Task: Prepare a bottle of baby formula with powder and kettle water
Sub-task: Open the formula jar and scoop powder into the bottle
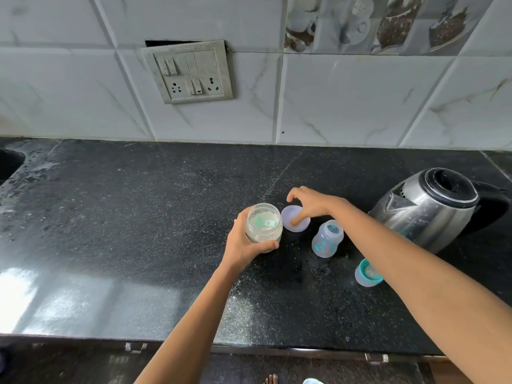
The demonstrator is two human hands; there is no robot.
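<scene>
My left hand [243, 245] grips a clear powder jar [264, 223] standing on the black counter [138, 217]; the jar is uncapped, with pale powder and a green scoop inside. Just right of it lies the jar's lilac lid [292, 216], upside down, and my right hand [307, 203] rests on it with a finger pressed inside and the others spread. An uncapped baby bottle [327, 239] with printed marks stands right of the lid, under my right forearm. The bottle's teal ring with teat and clear cap [367, 274] sits nearer the counter's front. A steel kettle [432, 206] with a black lid stands at the right.
A wet sink edge [11, 162] shows at the far left. A switch and socket panel [191, 72] is set in the tiled wall behind. The counter's front edge [194, 342] runs along the bottom, with cabinet handles below it.
</scene>
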